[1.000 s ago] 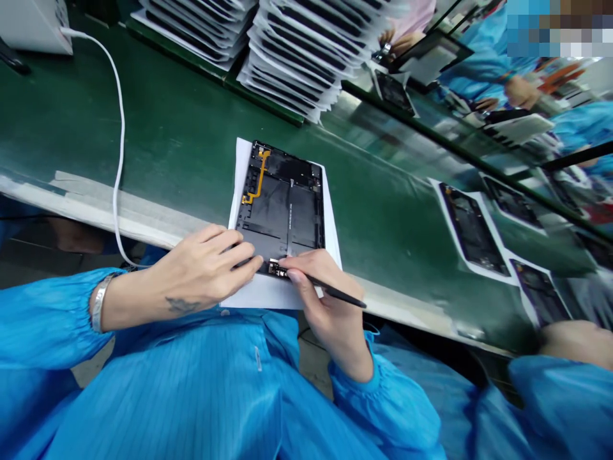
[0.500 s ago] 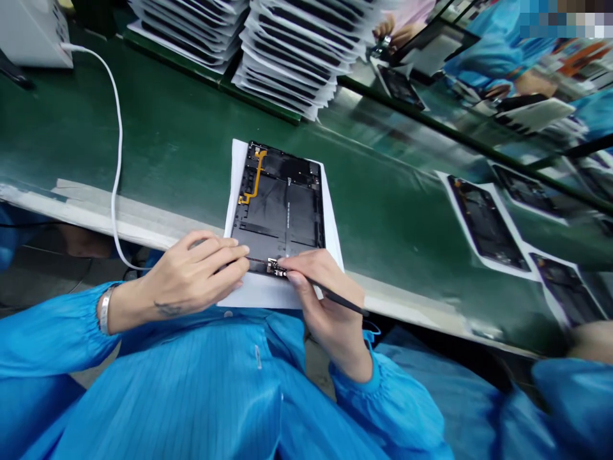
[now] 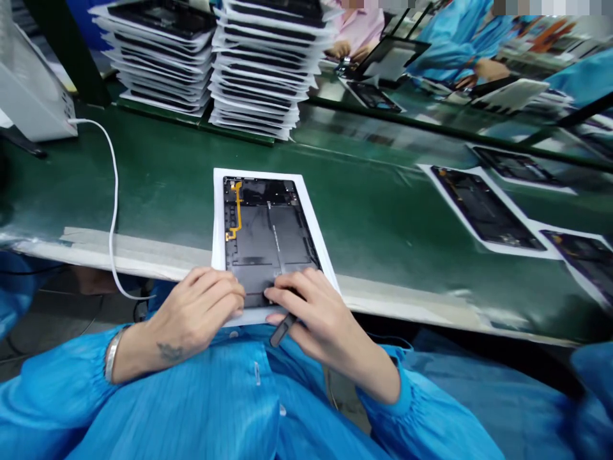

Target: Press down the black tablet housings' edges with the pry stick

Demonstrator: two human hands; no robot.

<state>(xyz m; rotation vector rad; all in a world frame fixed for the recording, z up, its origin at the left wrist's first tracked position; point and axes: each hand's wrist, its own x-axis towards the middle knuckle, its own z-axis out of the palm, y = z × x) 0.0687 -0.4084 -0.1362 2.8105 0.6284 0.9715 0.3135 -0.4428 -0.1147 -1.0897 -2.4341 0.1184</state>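
A black tablet housing (image 3: pixel 256 233) lies open side up on white paper (image 3: pixel 219 211), with an orange flex cable (image 3: pixel 239 207) along its left side. My left hand (image 3: pixel 201 306) rests at the near left corner of the housing, fingers bent together over its edge; the fingertips are partly hidden. My right hand (image 3: pixel 311 306) is over the near edge, its index finger pressing down by the small board area there. It keeps hold of dark tweezers (image 3: pixel 283 329), whose wide end sticks out below the fingers toward my body. The small board is covered by this hand.
Two tall stacks of paper-layered housings (image 3: pixel 261 83) stand at the back. A white cable (image 3: pixel 115 185) runs from a white device (image 3: pixel 41 83) over the bench edge. More housings on paper (image 3: pixel 488 207) lie at right. Co-workers in blue sleeves (image 3: pixel 450 38) sit across.
My right hand has turned the tweezers around, from pointing right to their wide end pointing toward me, and now presses with a finger. My left hand stays at the corner. The view has shifted.
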